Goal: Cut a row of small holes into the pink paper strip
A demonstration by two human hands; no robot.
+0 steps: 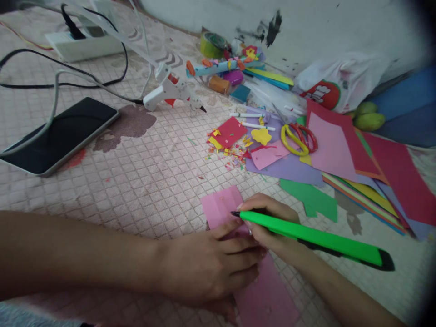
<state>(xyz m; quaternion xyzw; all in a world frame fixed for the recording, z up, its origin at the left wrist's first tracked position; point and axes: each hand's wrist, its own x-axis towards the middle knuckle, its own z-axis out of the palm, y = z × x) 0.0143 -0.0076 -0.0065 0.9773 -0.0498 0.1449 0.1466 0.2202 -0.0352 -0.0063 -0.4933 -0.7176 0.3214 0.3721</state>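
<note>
A long pink paper strip lies on the quilted cloth at the bottom middle, with crease lines across its upper end. My left hand rests on the strip with its fingers spread flat, pressing it down. In my right hand is a bright green pen-like tool with a black tip and a black rear end. Its tip is at the creased part of the pink strip, just beyond my left fingertips. Part of the strip is hidden under both hands.
A phone and a power strip with cables are at the left. A white glue gun lies beyond. Scissors, paper scraps, coloured sheets and a plastic bag fill the right side.
</note>
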